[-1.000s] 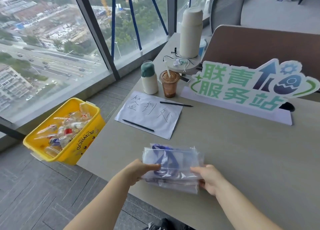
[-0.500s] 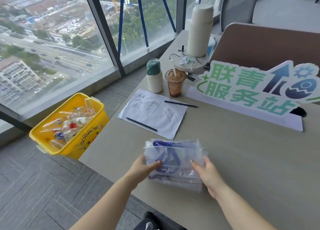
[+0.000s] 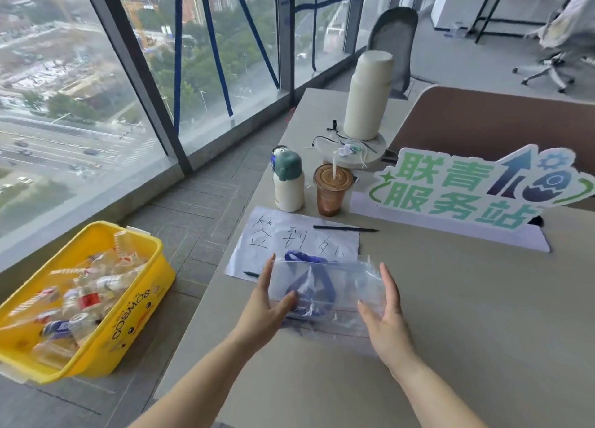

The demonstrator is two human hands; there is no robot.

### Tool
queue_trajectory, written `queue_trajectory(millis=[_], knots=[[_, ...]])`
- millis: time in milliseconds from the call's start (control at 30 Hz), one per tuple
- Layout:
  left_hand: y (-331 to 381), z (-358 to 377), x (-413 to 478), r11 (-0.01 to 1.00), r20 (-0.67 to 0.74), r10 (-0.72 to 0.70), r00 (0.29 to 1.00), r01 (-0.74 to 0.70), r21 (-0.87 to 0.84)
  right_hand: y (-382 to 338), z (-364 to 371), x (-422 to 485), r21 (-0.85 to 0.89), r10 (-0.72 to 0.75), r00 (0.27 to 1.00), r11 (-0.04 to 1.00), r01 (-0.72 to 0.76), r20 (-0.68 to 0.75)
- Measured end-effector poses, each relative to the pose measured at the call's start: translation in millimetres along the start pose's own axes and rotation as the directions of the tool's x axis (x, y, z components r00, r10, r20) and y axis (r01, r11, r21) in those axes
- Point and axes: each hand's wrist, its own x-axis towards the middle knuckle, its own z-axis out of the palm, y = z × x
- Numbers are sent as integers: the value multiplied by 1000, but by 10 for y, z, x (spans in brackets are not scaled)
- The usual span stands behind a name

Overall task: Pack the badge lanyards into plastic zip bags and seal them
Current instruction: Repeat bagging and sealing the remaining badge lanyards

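Observation:
A stack of clear plastic zip bags [image 3: 335,294] with blue badge lanyards [image 3: 307,257] inside lies on the beige table [image 3: 467,324], near its front left edge. A loop of blue lanyard shows at the stack's far edge. My left hand [image 3: 264,311] stands against the left side of the stack, fingers straight, thumb resting on the top bag. Against the right side stands my right hand [image 3: 386,321], palm inward and fingers straight. The stack sits between the two palms.
Just beyond the bags lies a white handwritten sheet [image 3: 277,234] with two black pens [image 3: 344,228]. Behind it stand a small bottle [image 3: 288,186], an iced coffee cup [image 3: 331,192], a tall thermos [image 3: 367,96] and a green sign [image 3: 467,189]. A yellow bin [image 3: 128,324] of bottles is on the floor left.
Both hands have let go of the stack's near edge and moved to its left and right sides with fingers straightened. The camera has tilted up and closer.

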Motion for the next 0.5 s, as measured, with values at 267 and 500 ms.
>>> queue_trajectory(millis=[267,500], knots=[[372,-647,854,990,-45,87,995,-81,117,-329,613,896,17,-50,994,999,52,-94],[113,-693,1423,943,-19,-71,997,73,324,-6,760,1460,-132,104,995,986,-103,-1]])
